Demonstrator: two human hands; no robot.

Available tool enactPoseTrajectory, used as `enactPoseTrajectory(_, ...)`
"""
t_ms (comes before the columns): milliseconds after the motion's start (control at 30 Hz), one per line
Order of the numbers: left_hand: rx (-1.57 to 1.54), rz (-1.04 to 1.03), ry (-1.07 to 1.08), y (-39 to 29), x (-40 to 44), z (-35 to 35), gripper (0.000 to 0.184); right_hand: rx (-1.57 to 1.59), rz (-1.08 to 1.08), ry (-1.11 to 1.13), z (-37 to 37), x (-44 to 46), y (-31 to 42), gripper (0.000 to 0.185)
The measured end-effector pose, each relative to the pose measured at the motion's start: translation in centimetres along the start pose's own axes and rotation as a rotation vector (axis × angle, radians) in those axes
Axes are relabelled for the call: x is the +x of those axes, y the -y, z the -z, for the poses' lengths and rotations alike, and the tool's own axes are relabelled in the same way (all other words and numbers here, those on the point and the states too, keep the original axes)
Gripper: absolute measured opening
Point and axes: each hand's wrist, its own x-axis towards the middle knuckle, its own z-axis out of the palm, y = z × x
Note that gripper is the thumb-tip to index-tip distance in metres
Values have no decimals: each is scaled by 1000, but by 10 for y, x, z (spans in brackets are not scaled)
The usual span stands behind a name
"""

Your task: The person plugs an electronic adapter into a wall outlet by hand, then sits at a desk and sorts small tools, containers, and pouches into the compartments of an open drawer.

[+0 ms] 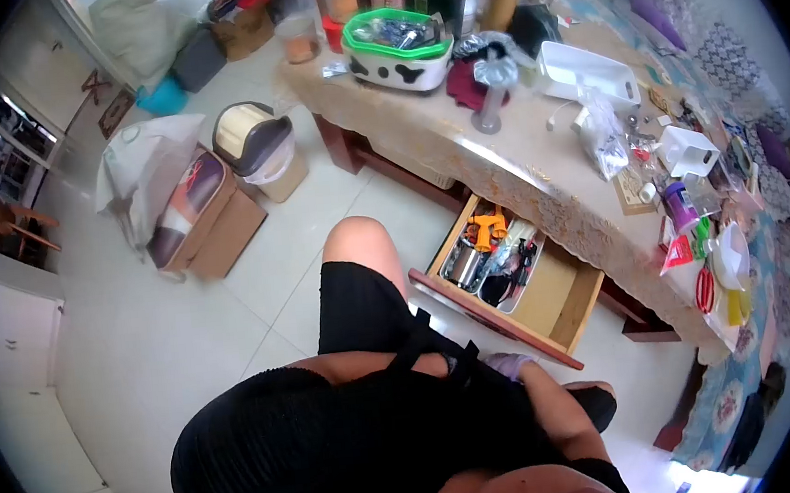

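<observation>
The open drawer (570, 289) is plain wood, pale and matt inside, with a smoother reddish front edge. In it a metal cylinder (464, 268) gleams beside an orange tool (488, 230) that looks like hard plastic. Over the table hangs a beige tablecloth (527, 195), shiny along its edge and lacy at the border. From here the white bin (578, 80) looks smooth, moulded plastic; the bag (604, 148) near it is crinkled clear film. The black straps (410, 344) look like matt fabric. Matt brown cardboard makes the box (232, 234); the floor tiles (301, 297) are glossy.
</observation>
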Motion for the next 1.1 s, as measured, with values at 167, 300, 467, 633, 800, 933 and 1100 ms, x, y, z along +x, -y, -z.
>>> enactPoseTrajectory(167, 356, 293, -56, -20, -15, 16, 40, -193, -447, -328, 28, -146, 83, 43)
enactPoseTrajectory(300, 227, 318, -414, -40, -101, 38, 34, -172, -539, -607, -9, -252, 145, 45)
enactPoseTrajectory(467, 107, -72, -820, 39, -140, 55, 28, -397, -397, -1141, -65, -284, 195, 39)
enactPoseTrajectory(633, 483, 150, -683, -41, -152, 91, 34, -450, -456, -1189, -99, -275, 181, 8)
enactPoseTrajectory(800, 548, 317, 96, -47, -137, 84, 54, 142, -442, -613, -105, -268, 185, 13)
enactPoseTrajectory(933, 592, -151, 346, -13, -174, 89, 56, 166, -492, -685, -35, -283, 222, 25)
enactPoseTrajectory(1100, -238, -11, 449, 12, -253, 146, 46, 52, -317, -947, 58, -279, 193, 34)
